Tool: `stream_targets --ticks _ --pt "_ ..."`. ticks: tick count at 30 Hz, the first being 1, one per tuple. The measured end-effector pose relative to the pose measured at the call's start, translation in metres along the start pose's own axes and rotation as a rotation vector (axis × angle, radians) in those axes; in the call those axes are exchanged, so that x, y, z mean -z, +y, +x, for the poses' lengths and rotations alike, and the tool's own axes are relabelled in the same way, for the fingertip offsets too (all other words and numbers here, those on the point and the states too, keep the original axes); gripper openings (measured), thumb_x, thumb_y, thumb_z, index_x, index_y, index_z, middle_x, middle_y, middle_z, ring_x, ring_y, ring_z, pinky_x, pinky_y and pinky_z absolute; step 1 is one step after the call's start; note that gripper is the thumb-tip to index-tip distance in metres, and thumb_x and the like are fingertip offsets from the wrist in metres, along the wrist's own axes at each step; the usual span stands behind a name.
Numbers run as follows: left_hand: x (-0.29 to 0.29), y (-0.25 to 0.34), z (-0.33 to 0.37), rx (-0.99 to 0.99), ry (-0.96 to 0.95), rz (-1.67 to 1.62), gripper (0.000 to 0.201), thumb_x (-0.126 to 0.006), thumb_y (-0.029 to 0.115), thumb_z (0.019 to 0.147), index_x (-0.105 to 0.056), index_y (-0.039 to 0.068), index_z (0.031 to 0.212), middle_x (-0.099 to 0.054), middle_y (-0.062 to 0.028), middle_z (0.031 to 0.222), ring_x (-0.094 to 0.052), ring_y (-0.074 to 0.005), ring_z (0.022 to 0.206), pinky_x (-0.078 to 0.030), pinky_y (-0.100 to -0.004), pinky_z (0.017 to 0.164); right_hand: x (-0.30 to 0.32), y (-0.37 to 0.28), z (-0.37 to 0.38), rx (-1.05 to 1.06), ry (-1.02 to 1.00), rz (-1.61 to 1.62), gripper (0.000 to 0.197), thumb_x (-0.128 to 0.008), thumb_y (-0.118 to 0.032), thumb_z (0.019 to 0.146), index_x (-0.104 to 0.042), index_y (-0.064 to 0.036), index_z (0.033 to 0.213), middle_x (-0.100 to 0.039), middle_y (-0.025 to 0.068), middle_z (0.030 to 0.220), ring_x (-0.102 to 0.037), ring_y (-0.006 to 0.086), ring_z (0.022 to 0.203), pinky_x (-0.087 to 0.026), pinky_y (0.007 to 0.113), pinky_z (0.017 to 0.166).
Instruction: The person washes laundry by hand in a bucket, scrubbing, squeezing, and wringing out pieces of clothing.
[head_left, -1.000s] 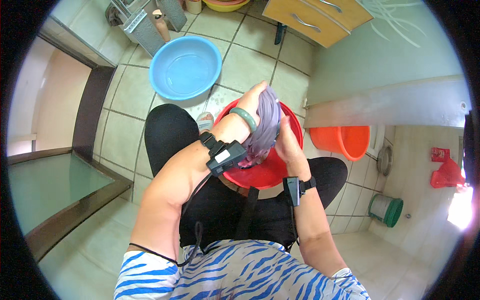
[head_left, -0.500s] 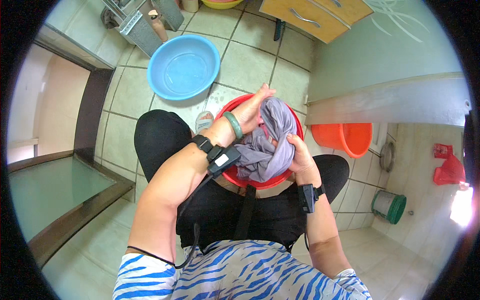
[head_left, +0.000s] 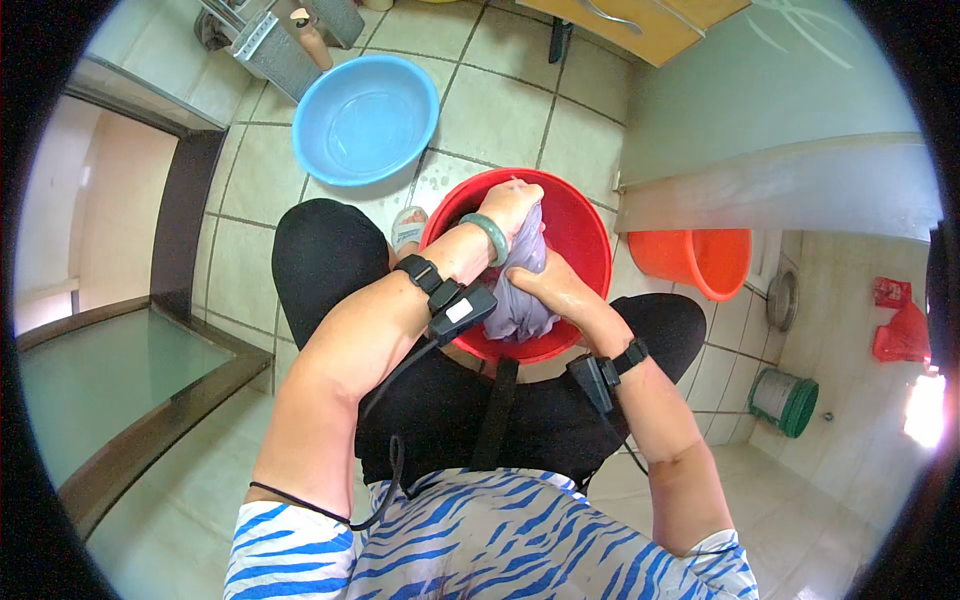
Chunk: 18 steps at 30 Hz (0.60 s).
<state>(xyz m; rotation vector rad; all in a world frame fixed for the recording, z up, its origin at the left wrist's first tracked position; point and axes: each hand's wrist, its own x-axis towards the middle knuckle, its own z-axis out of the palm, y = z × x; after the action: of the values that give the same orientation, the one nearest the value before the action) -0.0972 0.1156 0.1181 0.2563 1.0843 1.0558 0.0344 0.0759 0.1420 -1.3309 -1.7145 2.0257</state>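
Observation:
A red basin [head_left: 580, 235] stands on the tiled floor between my knees. Inside it lies a wet lilac cloth [head_left: 520, 300]. My left hand [head_left: 512, 205], with a green bangle on the wrist, grips the upper end of the cloth near the basin's far side. My right hand [head_left: 550, 290] is closed on the lower part of the same cloth near the basin's near rim. Both wrists carry black strapped devices.
A blue basin [head_left: 365, 120] with water sits on the floor ahead to the left. An orange bucket [head_left: 695, 260] stands to the right under a grey ledge. A small green-rimmed pail [head_left: 785, 400] is at the right, a metal rack at the top left.
The cloth was held up and spread over the basin; now it is bunched lower inside it, with both hands pressed closer together on it.

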Motion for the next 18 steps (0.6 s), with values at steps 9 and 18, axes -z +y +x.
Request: stream_targets --ticks 9,18 --pt "0.005 -0.008 0.013 -0.005 0.207 0.023 0.012 -0.050 0.015 0.077 -0.052 0.007 0.068 -0.048 -0.0072 0.059 -0.048 -0.0210 0.047 -0.040 -0.0372 0.044 0.000 -0.019 0.017 -0.170 0.130 -0.951 0.050 -0.059 -0.038 0.070 -0.055 0.0009 0.102 -0.062 0.0220 0.092 -0.061 0.0352 0.088 -0.048 0.043 0.077" --pt "-0.003 -0.002 0.001 -0.052 0.037 0.241 0.022 -0.053 0.022 0.078 -0.055 0.001 0.075 -0.054 -0.0109 0.065 -0.052 -0.0225 0.056 -0.044 -0.0380 0.052 -0.009 -0.011 0.000 -0.149 0.291 -0.884 0.059 -0.060 -0.034 0.072 -0.046 0.0002 0.117 -0.062 0.0200 0.091 -0.062 0.0322 0.084 -0.049 0.039 0.074"
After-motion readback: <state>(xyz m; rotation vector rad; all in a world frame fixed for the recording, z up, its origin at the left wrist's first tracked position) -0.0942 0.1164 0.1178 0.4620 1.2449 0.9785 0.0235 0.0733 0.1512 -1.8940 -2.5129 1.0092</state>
